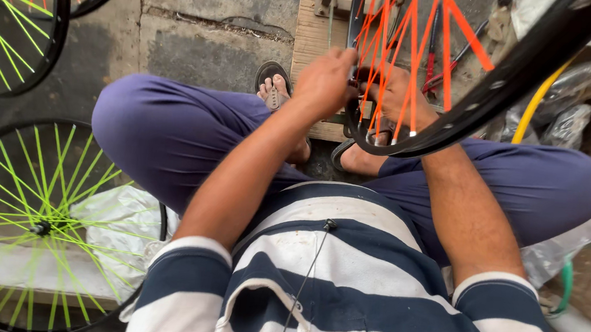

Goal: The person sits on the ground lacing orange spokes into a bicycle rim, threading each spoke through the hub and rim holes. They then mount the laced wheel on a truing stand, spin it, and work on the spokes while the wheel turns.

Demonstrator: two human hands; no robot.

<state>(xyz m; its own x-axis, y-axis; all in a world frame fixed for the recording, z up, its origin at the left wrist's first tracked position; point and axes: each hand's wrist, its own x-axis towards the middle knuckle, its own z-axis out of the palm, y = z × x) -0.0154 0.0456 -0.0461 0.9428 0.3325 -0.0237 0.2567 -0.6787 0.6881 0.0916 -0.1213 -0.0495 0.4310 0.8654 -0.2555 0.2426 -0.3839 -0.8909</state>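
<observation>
A black bicycle wheel rim [510, 78] with bright orange spokes [411, 62] stands upright in front of me, above my crossed legs. My left hand [326, 82] is closed with its fingers on the rim's left edge. Behind the spokes, my right hand [395, 96] grips inside the wheel, partly hidden by them. What its fingers pinch cannot be made out. My sandalled feet rest below the wheel by a wooden board [314, 36].
Black wheels with lime-green spokes lie at my left [41, 226] and top left [9, 20]. Crumpled clear plastic [120, 218] sits by my left knee. Tools with red handles [447, 62] lie behind the wheel; plastic bags and a yellow tube [540, 98] are at right.
</observation>
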